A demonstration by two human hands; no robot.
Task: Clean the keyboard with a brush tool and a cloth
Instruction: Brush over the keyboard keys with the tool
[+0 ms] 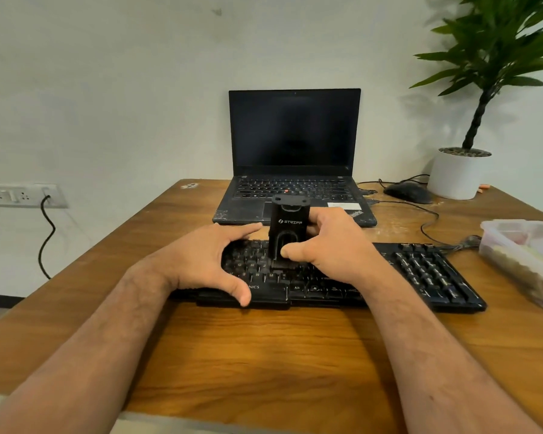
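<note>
- Gripping the black brush tool point(289, 230), right hand point(336, 249) has thumb on its front face and fingers wrapped behind; tool stands upright, lower end on the keys of the keyboard point(420, 274).
- Left hand point(201, 261) just left of the tool: fingers spread and fairly straight across the keys, thumb on the keyboard's front edge, holding nothing.
- White "STRIFF" print with a logo on the tool face.
- Keyboard under both hands, black; "Alt" key and letters "NICS" readable near the left thumb.
- Beyond the hands: one open laptop point(295, 136), screen dark, partial "ThinkPad" mark by the right fingers.
- Right of the right hand: one clear plastic container point(521, 258); farther back one black mouse point(408, 192) and one potted plant point(464, 173).
- Wooden table point(264, 355), white wall, wall socket point(22, 195) far left with a black cable plugged in.
</note>
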